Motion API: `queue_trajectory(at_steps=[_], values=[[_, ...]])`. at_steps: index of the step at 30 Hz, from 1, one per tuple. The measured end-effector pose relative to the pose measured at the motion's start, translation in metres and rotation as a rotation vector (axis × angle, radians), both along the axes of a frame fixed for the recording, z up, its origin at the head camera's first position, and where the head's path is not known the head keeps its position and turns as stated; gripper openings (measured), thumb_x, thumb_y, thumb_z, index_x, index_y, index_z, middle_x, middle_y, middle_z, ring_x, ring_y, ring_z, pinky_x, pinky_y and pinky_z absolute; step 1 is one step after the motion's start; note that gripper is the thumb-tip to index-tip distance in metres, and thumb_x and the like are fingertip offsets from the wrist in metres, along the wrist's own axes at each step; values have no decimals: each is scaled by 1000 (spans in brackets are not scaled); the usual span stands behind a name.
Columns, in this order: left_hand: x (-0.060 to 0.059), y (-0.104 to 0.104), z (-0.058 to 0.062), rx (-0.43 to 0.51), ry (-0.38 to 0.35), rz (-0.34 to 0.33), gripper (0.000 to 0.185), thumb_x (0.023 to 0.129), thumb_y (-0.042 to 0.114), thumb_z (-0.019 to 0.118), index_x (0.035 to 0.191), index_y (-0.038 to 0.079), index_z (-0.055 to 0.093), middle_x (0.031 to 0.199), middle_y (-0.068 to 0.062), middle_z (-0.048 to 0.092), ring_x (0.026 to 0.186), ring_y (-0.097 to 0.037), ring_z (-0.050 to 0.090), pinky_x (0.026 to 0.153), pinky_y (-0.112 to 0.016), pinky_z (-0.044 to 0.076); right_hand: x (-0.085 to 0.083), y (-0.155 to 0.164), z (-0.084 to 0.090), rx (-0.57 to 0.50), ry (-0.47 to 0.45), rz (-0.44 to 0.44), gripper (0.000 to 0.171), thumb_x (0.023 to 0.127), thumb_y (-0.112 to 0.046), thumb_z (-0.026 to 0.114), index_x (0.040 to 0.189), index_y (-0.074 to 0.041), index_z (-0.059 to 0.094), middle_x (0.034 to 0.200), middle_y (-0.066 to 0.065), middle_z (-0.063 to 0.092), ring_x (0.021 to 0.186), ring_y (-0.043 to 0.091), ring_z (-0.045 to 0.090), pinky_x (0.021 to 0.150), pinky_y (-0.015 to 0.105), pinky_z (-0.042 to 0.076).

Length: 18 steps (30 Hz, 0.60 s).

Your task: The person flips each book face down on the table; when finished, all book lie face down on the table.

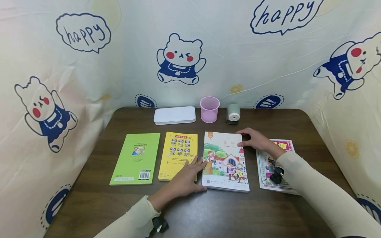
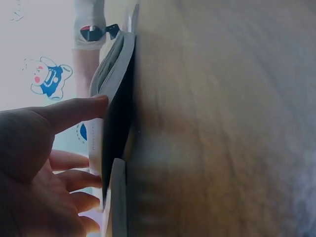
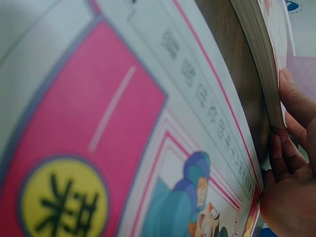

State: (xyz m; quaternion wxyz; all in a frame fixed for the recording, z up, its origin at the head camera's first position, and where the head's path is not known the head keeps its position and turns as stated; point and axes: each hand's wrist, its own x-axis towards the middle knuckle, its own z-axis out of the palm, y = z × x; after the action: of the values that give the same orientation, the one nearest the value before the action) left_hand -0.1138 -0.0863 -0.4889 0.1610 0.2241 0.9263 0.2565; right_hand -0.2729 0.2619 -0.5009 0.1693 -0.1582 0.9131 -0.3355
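Brown tabletop (image 1: 268,211) bears a picture book (image 1: 225,162), long axis running away from the person; left hand (image 1: 186,180) presses its near-left edge, fingers straight, right hand (image 1: 256,140) its far-right corner.

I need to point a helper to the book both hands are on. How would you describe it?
On the brown table, four books lie in a row. It is the third from the left, the illustrated book, touched by the left hand and the right hand. Only its cover shows children before a red-roofed house.
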Motion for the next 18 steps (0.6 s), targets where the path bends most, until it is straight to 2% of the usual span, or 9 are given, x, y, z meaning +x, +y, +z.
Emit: queue_trajectory(at_steps=[4,11,18], values=[[1,0,5,114,-59,33,95,84,36,87,162,18,35,170,-3,23,159,-26,12,128,-51,11,1,1,0,-3,-1,2,64,93,-36,78,147,-10,57,149,23,48,138,42,45,115,63,35],[2,3,15,304,-123,66,92,84,29,88,161,21,37,171,1,19,157,-23,21,125,-45,26,1,2,1,-11,-1,2,62,94,-35,77,147,-10,56,149,23,48,137,42,45,115,63,35],[5,7,18,444,-189,107,91,84,22,88,160,20,38,171,3,18,153,-17,29,124,-40,28,0,2,0,-9,-8,4,63,95,-36,76,148,-10,56,151,23,47,138,42,44,116,63,34]])
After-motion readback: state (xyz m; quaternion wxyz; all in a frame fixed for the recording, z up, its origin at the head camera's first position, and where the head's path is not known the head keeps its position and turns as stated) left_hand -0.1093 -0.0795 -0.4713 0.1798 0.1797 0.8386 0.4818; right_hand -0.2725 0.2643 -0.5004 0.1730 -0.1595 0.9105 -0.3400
